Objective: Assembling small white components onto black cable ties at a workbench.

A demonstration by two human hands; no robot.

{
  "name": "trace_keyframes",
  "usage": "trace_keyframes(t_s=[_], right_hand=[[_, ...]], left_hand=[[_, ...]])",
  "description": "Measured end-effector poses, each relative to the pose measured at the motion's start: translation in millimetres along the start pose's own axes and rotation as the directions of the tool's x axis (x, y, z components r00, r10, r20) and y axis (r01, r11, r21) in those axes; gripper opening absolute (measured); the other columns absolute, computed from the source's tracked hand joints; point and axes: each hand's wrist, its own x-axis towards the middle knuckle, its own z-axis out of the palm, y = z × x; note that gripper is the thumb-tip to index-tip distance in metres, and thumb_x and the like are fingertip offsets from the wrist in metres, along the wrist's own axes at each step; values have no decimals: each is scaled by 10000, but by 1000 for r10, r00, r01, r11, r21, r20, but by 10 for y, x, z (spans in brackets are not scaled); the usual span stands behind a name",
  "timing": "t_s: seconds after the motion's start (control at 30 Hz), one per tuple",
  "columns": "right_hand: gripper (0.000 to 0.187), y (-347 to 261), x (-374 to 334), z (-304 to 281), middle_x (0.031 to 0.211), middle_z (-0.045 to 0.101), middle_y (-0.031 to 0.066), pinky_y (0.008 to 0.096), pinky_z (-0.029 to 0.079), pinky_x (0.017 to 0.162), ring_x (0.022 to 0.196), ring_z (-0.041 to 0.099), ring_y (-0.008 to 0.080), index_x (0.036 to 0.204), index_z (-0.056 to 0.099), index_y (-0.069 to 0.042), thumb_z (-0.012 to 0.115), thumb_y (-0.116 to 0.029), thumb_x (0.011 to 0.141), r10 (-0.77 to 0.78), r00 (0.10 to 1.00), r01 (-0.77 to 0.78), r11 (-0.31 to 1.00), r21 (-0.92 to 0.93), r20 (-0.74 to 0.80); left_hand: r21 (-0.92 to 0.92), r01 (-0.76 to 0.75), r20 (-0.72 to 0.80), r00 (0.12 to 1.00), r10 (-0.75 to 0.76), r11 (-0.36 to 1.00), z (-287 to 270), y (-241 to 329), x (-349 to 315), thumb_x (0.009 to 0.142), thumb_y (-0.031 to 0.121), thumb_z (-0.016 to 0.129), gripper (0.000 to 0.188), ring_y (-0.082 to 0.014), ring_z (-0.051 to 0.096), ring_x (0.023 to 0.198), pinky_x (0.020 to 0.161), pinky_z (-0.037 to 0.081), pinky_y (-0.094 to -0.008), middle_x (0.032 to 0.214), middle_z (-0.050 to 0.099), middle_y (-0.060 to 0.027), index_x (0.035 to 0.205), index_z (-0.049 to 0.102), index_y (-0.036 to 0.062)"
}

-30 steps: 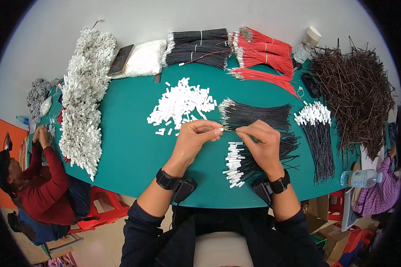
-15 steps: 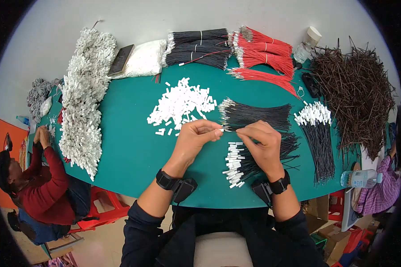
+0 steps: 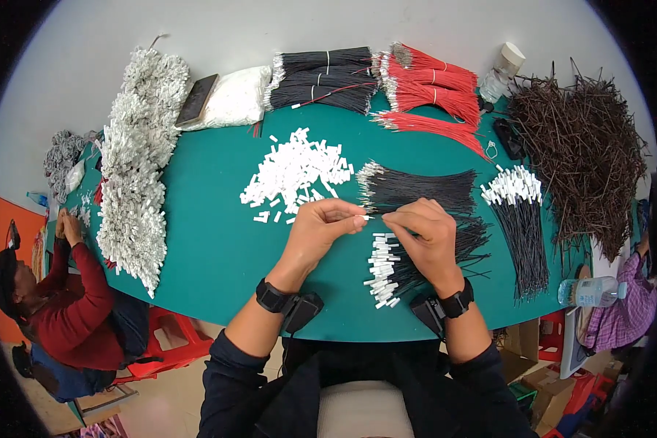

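Note:
My left hand (image 3: 321, 232) is closed in a pinch, a small white connector housing (image 3: 366, 217) showing at its fingertips. Facing it, my right hand (image 3: 431, 235) pinches a thin wire whose tip points at the housing; whether the two touch is too small to tell. Just beyond the fingers lies a bunch of black wires (image 3: 427, 190) with bare metal ends to the left. Below them, partly under my right hand, are black wires with white housings (image 3: 382, 270) on their ends. A loose pile of white housings (image 3: 298, 169) sits past my left hand.
More housed black wires (image 3: 522, 233) lie to the right, near a brown wire heap (image 3: 580, 160) and a plastic bottle (image 3: 593, 292). Black bundles (image 3: 325, 77) and red bundles (image 3: 434, 84) line the back. Left stands a long white heap (image 3: 135, 168); beyond it sits a co-worker (image 3: 69, 314).
My right hand has moved slightly left, closer to the fingertips of my left hand. Both pinches are kept, and the piles on the table look the same.

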Motion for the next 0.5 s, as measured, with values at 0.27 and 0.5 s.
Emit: trace_keyframes(t_s=[0.27, 0.5], right_hand=[[149, -12, -3, 1, 810, 720, 61, 332, 471, 659, 725, 664, 223, 878, 771, -70, 799, 2, 750, 10, 1000, -10, 1000, 16, 5], [149, -41, -8, 27, 827, 721, 82, 309, 503, 607, 728, 681, 218, 895, 770, -52, 792, 19, 767, 67, 998, -64, 988, 143, -16]], left_hand=[[35, 17, -3, 1000, -17, 999, -11, 10, 1, 901, 24, 757, 141, -129, 698, 808, 756, 547, -250, 915, 758, -102, 1032, 740, -22], [-1, 1, 14, 1000, -1, 1000, -3, 3, -2, 905, 31, 754, 137, -127, 697, 816, 757, 544, -252, 913, 755, -97, 1032, 737, -19]])
